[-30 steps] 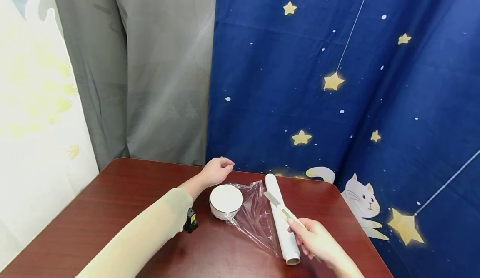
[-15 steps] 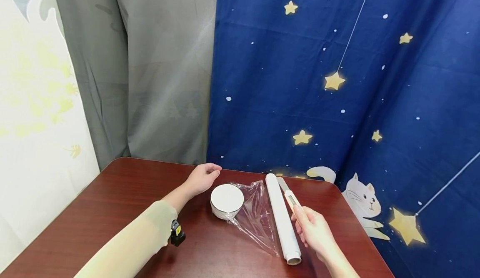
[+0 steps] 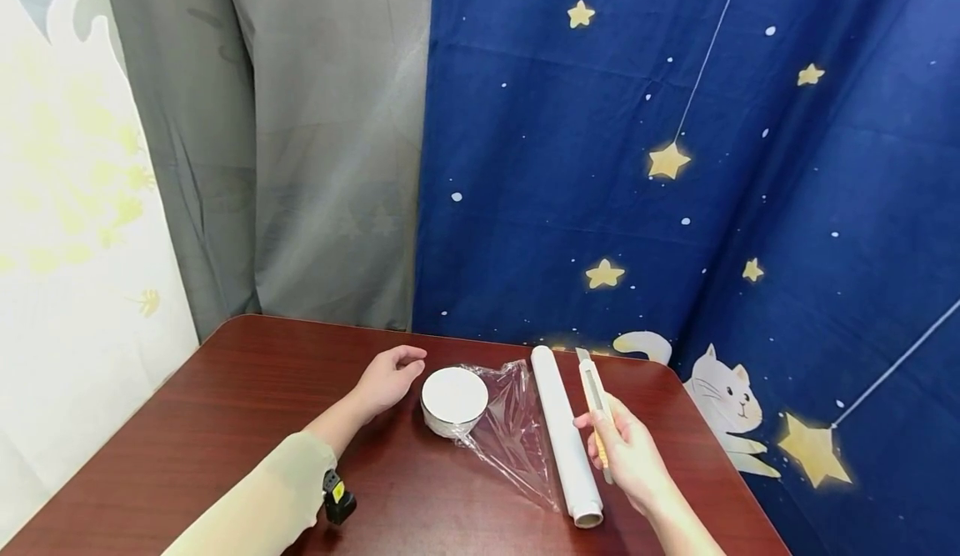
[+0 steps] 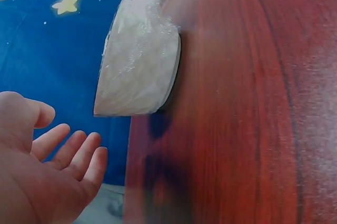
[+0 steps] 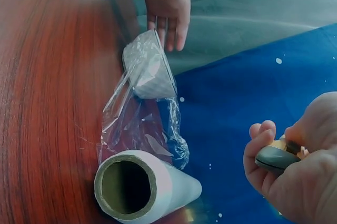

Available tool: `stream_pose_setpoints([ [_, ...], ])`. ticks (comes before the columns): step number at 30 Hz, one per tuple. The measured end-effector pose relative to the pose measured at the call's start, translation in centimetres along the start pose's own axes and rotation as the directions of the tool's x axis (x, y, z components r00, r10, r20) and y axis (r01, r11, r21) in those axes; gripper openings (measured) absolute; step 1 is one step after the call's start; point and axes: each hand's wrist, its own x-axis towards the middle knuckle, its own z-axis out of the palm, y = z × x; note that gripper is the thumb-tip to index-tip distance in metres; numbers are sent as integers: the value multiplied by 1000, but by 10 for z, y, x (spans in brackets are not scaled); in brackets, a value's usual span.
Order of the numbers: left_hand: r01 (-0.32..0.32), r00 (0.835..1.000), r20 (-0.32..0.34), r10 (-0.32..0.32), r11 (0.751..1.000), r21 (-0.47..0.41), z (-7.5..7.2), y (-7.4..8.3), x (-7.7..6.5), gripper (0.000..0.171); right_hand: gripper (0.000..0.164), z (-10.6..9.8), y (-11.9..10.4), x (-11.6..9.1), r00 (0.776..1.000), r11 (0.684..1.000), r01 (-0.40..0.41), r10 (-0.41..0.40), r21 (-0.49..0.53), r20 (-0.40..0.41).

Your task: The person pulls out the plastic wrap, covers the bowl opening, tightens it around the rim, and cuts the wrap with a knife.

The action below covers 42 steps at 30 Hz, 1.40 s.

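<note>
plastic wrap lies stretched from roll to bowl, right hand clamped on knife, left hand loose-fingered; slicing beside the roll seems next.

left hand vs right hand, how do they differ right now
The left hand holds nothing, fingers loosely curled, just left of the wrapped white bowl; the right hand grips a utility knife. The left hand is apart from the bowl; the right hand is beside the film roll. Both are over the table.
</note>
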Motion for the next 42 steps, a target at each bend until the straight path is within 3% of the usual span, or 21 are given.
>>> stream_pose_setpoints([
  [5,26,1000,3,-25,999,-23,-1,-4,-5,33,57,-2,0,1,1000,1000,-4,5,-23,13],
  [11,42,999,15,-41,999,-26,-2,-5,-11,34,73,-11,2,8,1000,998,12,-12,-69,-5],
  [15,44,999,25,-44,999,-22,-1,-8,-14,35,64,-19,6,18,998,999,-2,-1,-50,-57],
  [20,59,998,35,-58,998,-29,-1,-12,-18,36,50,-36,17,35,978,992,-119,126,52,-169],
  [24,84,995,48,-82,995,-44,-2,-13,-22,37,46,-54,32,48,957,982,-187,173,-38,-235],
  [29,98,993,66,-94,993,-59,0,-14,-25,37,45,-74,58,57,948,932,-262,199,-251,-250],
  [36,99,993,72,-94,993,-65,5,-15,-25,35,40,-85,84,67,942,881,-317,250,-351,-223],
  [39,102,993,71,-97,992,-75,6,-15,-25,35,38,-87,88,70,945,828,-312,219,-467,-243],
  [42,106,993,67,-101,991,-87,6,-16,-26,35,38,-87,89,73,950,749,-301,181,-591,-255],
])
